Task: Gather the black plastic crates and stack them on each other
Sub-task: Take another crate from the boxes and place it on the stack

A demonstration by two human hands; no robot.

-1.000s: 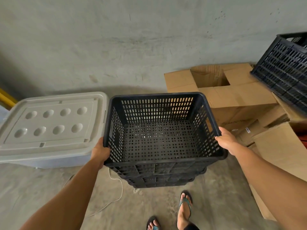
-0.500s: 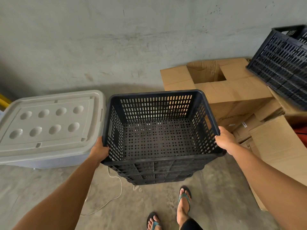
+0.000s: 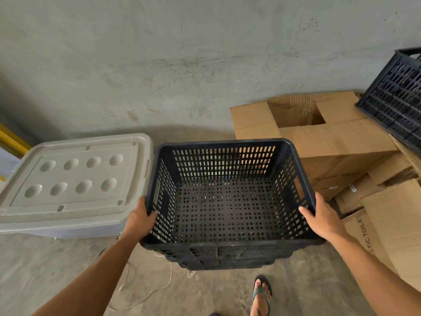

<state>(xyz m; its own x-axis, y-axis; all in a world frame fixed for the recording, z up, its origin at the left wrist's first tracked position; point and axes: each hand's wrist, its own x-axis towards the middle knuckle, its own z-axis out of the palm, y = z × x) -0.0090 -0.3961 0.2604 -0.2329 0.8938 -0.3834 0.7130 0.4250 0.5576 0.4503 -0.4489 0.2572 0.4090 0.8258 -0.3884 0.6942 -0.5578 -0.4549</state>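
A black perforated plastic crate (image 3: 224,202) sits nested on top of other black crates (image 3: 227,258), whose rims show beneath its near edge. My left hand (image 3: 140,218) grips the top crate's left rim, thumb inside the wall. My right hand (image 3: 322,216) grips its right rim the same way. Another black crate (image 3: 396,99) lies tilted on the cardboard boxes at the far right, partly cut off by the frame edge.
A grey lidded plastic bin (image 3: 73,181) stands just left of the stack. Cardboard boxes (image 3: 319,137) are piled to the right against the concrete wall. A white cord (image 3: 148,293) lies on the floor. My sandalled foot (image 3: 260,295) is close to the stack.
The view has shifted slightly. Both hands keep hold of the top crate's rims, and the thumbs now show inside the walls; the crate looks a little lower on the stack.
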